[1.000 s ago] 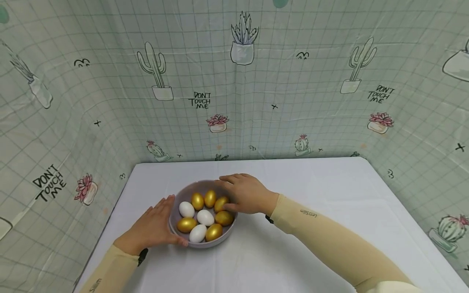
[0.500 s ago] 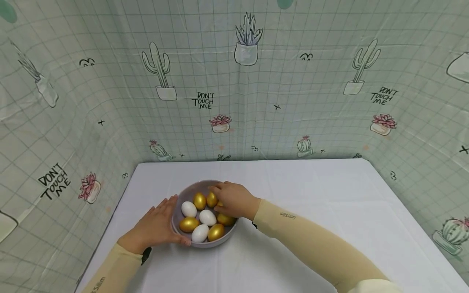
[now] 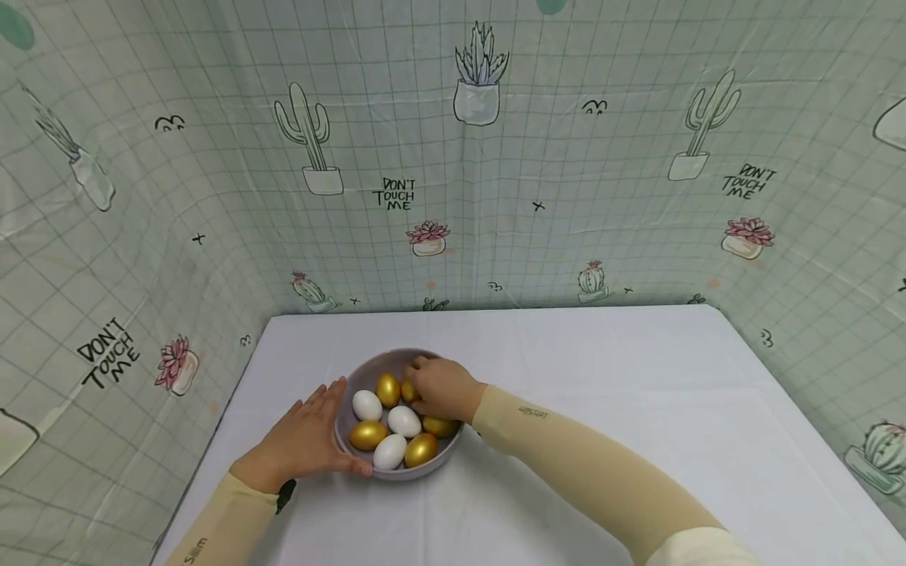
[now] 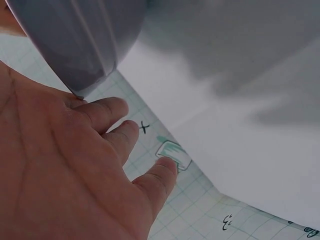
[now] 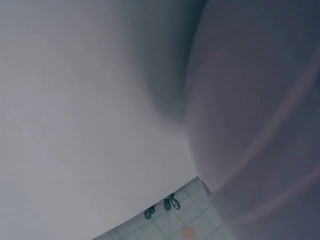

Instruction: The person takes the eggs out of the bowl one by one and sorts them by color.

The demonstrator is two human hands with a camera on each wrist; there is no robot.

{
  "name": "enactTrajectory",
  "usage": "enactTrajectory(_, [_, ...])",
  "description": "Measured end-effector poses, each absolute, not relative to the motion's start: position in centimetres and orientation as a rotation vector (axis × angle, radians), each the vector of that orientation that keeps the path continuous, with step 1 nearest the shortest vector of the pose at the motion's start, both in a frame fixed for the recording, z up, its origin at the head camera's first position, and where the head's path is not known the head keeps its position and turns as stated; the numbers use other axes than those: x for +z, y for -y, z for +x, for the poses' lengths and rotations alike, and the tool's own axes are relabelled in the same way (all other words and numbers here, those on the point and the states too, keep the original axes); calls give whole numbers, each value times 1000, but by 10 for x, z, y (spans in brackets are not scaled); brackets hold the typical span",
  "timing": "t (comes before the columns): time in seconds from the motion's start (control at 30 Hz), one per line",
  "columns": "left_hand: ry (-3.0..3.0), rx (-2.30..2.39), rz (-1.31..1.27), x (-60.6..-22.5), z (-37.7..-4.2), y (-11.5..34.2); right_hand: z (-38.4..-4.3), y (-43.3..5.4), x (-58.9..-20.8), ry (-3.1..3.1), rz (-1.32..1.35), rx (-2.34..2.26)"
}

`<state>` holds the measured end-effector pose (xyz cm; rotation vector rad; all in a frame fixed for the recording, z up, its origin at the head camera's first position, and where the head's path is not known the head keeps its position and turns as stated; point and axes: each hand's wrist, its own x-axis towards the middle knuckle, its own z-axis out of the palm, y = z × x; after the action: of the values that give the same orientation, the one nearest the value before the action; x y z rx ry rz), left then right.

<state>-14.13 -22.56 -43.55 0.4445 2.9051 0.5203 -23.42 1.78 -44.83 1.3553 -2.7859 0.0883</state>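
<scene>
In the head view a round mauve bowl holds several golden eggs and white eggs. My left hand rests against the bowl's left side, fingers extended along the wall and thumb at the near rim. The left wrist view shows that hand's fingers spread beside the bowl's wall. My right hand reaches over the right rim with curled fingers and thumb around a golden egg, which is mostly covered. Only the bowl's outside shows in the right wrist view; the right hand's fingers are not seen there.
The bowl stands on a white-covered table, left of its middle. A grid-patterned curtain with plant drawings hangs behind and on both sides of the table.
My right hand has moved left and down into the bowl, and its fingers have curled in over a golden egg. The left hand stays against the bowl.
</scene>
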Motion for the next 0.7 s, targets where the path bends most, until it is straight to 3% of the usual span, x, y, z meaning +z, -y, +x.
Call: enactTrajectory(0.7, [-2905,526,432,-439,-143,227,-244,-11,-463,2804,1358,127])
